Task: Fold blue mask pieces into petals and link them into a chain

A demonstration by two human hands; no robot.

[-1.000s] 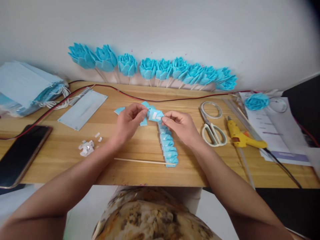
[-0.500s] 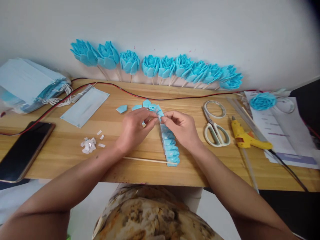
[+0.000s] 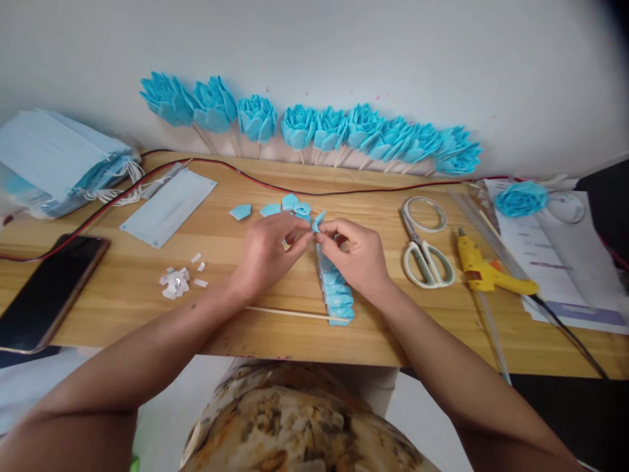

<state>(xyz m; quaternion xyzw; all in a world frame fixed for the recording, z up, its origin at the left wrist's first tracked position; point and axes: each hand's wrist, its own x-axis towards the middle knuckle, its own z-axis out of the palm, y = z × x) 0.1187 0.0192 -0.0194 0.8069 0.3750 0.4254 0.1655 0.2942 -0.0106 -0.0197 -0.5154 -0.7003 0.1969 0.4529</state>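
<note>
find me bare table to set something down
Bare wood shows between the phone and the white scraps, and between the right hand and the scissors. It's crowded beyond the left hand, where blue pieces lie, and at the right end, around the glue gun and papers.

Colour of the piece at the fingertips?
The piece is light blue; the head view shows it.

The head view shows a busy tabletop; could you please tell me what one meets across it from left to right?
Black phone, white scraps, left hand, pinched blue piece, right hand, scissors, yellow glue gun.
</note>
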